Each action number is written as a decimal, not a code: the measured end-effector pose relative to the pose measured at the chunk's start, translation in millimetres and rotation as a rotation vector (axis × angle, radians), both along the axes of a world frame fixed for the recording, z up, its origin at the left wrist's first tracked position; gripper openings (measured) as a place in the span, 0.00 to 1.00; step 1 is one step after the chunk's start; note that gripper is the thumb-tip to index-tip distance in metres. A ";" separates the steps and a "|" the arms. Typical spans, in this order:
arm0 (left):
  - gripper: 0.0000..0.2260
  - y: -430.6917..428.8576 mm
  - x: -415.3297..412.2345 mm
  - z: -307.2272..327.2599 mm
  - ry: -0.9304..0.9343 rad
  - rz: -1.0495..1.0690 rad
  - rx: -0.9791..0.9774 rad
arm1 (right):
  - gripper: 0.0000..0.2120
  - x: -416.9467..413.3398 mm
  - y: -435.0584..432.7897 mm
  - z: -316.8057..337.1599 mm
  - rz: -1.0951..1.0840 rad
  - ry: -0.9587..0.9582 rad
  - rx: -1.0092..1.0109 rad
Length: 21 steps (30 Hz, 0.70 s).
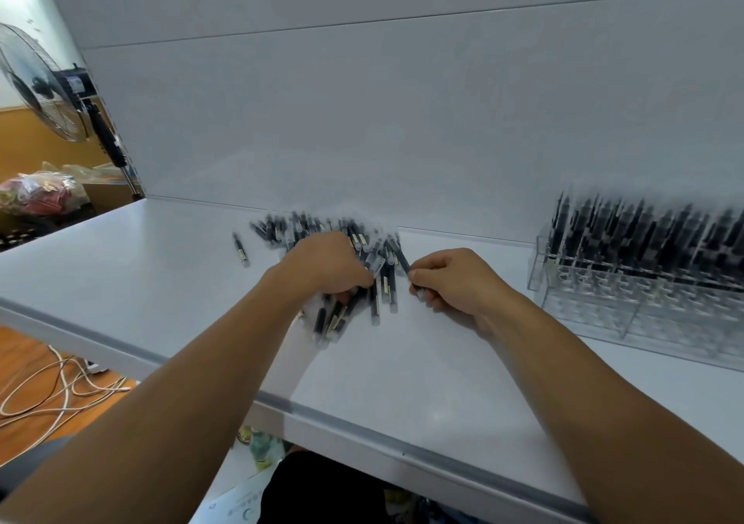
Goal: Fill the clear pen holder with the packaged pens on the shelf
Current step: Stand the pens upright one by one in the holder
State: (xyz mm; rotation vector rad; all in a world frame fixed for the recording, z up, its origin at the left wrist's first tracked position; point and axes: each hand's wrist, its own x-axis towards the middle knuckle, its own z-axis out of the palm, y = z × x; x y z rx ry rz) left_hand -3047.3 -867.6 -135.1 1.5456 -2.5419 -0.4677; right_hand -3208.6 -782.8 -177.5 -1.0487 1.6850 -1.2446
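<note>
A pile of black pens in clear wrappers [306, 227] lies on the white shelf [169, 266], against the back wall. My left hand [328, 262] grips a bundle of these pens [334, 318], whose ends stick out toward me below the fist. My right hand [451, 278] pinches a single packaged pen [400, 256] at the pile's right edge. The clear pen holder [628, 302] stands at the right, with many black pens upright in its back rows. One stray pen [240, 250] lies left of the pile.
The shelf's front edge [362, 431] runs diagonally across the view. A standing fan [44, 89] is at the left, with bagged goods [40, 193] below it. White cables [60, 390] lie on the wooden floor.
</note>
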 end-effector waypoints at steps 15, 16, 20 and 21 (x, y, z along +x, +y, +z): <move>0.18 20.0 -6.8 16.1 0.380 -0.070 0.013 | 0.02 -12.9 29.5 40.3 -0.079 0.231 -0.161; 0.18 24.2 -12.2 16.7 0.425 -0.086 0.015 | 0.02 -17.3 36.1 45.3 -0.087 0.250 -0.172; 0.11 45.8 -41.5 19.3 0.636 -0.181 0.020 | 0.04 -43.9 70.5 63.2 -0.108 0.346 -0.227; 0.10 51.9 -50.5 18.5 0.699 -0.213 0.044 | 0.05 -52.5 80.1 66.1 -0.108 0.366 -0.241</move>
